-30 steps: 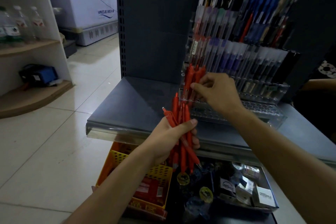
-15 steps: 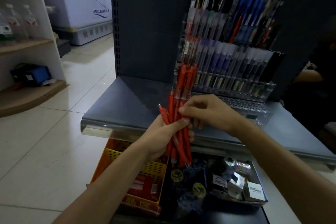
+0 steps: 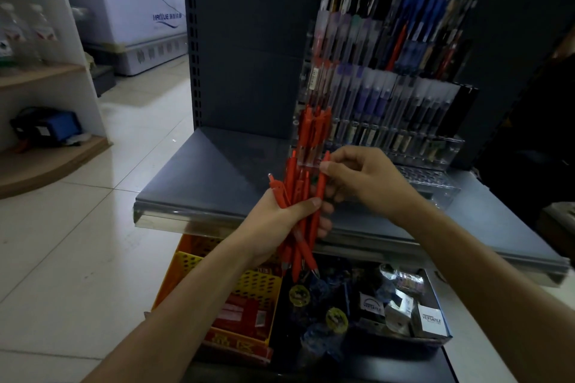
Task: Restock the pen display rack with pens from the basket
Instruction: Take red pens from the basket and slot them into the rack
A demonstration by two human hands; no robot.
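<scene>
— Where is this?
— A dim shop aisle, seen from where I stand: glossy pale floor tiles (image 3: 77, 227), a white chest freezer (image 3: 137, 25) far left, a wooden corner shelf (image 3: 46, 71) holding bottles (image 3: 28, 31), a dark grey metal shelf (image 3: 217, 171) and its back panel (image 3: 249, 40) ahead

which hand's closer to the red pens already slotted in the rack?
Right. The right hand pinches a single pen just below the slotted red pens; the left hand is lower, gripping the pen bundle at the shelf edge.
</scene>
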